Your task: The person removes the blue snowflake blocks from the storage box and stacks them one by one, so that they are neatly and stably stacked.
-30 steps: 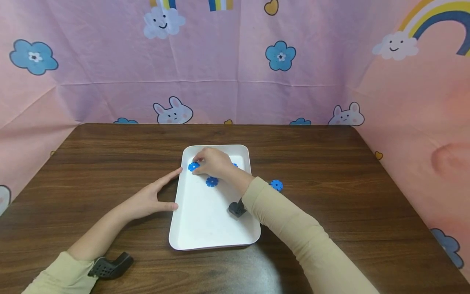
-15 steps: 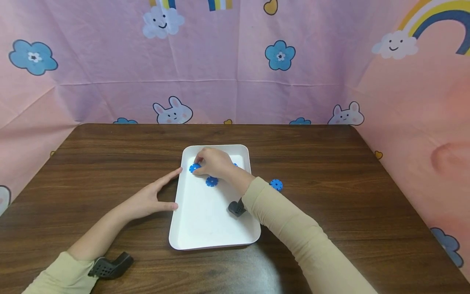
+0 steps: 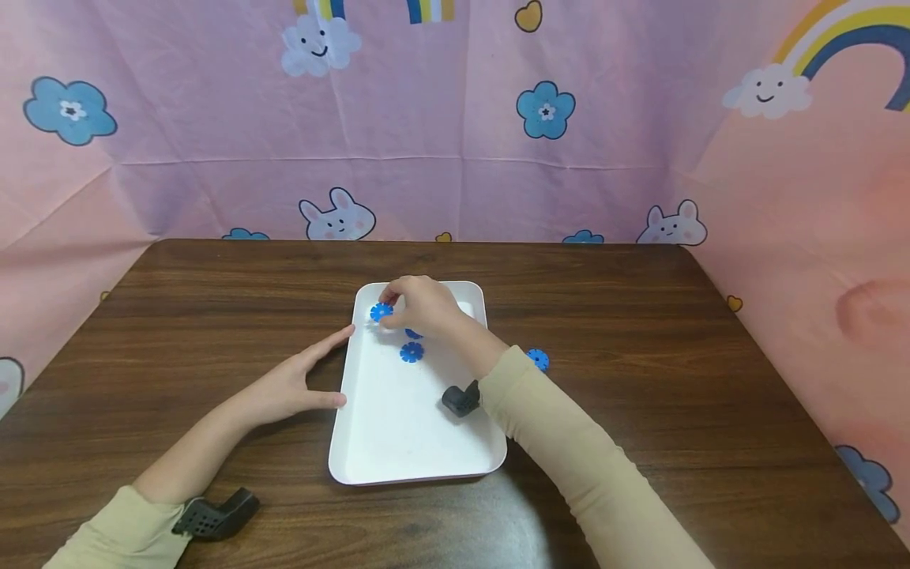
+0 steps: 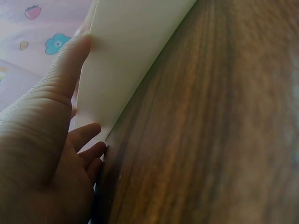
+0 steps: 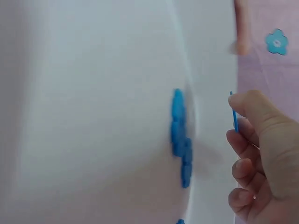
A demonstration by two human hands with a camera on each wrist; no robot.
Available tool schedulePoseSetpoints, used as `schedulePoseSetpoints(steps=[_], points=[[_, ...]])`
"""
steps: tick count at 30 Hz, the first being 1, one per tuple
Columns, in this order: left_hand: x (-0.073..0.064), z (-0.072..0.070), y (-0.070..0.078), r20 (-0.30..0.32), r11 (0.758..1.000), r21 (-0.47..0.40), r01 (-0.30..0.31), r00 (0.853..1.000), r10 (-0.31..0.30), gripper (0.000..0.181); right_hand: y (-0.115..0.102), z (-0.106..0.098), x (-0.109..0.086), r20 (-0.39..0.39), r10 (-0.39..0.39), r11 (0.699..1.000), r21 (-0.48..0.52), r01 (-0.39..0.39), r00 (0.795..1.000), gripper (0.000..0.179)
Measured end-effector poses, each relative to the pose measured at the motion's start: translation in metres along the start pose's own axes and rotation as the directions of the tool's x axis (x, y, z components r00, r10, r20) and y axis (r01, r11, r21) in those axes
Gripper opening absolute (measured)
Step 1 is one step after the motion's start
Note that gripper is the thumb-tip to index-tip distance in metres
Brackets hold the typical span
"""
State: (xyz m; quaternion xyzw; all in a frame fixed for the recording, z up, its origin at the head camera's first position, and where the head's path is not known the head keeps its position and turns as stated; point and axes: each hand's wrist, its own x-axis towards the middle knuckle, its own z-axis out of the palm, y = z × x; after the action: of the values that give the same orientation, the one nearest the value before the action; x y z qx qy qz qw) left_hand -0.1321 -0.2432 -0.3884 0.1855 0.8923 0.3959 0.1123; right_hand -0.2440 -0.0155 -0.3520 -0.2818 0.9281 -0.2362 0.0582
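My right hand (image 3: 426,307) pinches a blue notched disc (image 3: 380,312), a snowflake-style building disc, above the far left of the white tray (image 3: 398,431). In the right wrist view that disc (image 5: 235,119) appears edge-on between thumb and fingertip, raised off the tray. A second blue disc (image 3: 411,352) lies on the tray floor, and another blue disc (image 3: 414,334) shows partly beneath the right hand. My left hand (image 3: 287,389) touches the tray's left side, thumb and index spread; the left wrist view shows its fingers (image 4: 86,135) against the outer wall.
One more blue disc (image 3: 538,359) lies on the brown wooden table (image 3: 626,316), right of the tray and partly behind the right sleeve (image 3: 562,427). Black wrist cameras sit on the left wrist (image 3: 216,515) and the right wrist (image 3: 462,399). A patterned cloth (image 3: 426,95) hangs behind.
My right hand has lifted the blue disc off the tray floor and moved slightly up and away. A disc beneath the hand now shows. The left hand stays in place.
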Motion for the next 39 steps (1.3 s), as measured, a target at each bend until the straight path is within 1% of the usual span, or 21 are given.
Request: schedulePoseSetpoints(steps=[9, 15, 18, 25, 30, 36, 39], points=[[0.001, 0.001, 0.0, 0.003, 1.0, -0.015, 0.008, 1.0, -0.008, 0.096, 0.004, -0.015, -0.011, -0.077, -0.028, 0.996, 0.082, 0.035, 0.997, 0.033], [0.002, 0.002, -0.002, -0.004, 1.0, -0.007, 0.019, 1.0, -0.019, 0.097, 0.007, -0.025, -0.022, -0.107, -0.041, 0.995, 0.086, 0.05, 0.993, 0.033], [0.002, 0.002, -0.002, -0.006, 1.0, -0.004, 0.015, 1.0, -0.015, 0.097, 0.009, -0.032, -0.03, -0.14, -0.059, 0.994, 0.082, 0.071, 0.988, 0.033], [0.002, 0.003, -0.001, -0.008, 1.0, -0.014, 0.019, 1.0, -0.019, 0.097, 0.011, -0.05, -0.053, -0.223, -0.158, 0.976, 0.116, 0.187, 0.962, 0.031], [0.001, 0.003, -0.001, -0.012, 1.0, -0.013, 0.02, 1.0, -0.02, 0.097, 0.014, -0.058, -0.069, -0.257, -0.193, 0.964, 0.132, 0.232, 0.947, 0.031], [0.001, 0.003, -0.001, -0.018, 1.0, -0.014, 0.002, 1.0, -0.002, 0.097, 0.021, -0.063, -0.086, -0.315, -0.24, 0.945, 0.141, 0.295, 0.918, 0.03], [0.001, 0.002, -0.002, -0.02, 1.0, -0.015, -0.001, 1.0, 0.001, 0.097, 0.025, -0.066, -0.094, -0.324, -0.242, 0.942, 0.148, 0.302, 0.914, 0.03]])
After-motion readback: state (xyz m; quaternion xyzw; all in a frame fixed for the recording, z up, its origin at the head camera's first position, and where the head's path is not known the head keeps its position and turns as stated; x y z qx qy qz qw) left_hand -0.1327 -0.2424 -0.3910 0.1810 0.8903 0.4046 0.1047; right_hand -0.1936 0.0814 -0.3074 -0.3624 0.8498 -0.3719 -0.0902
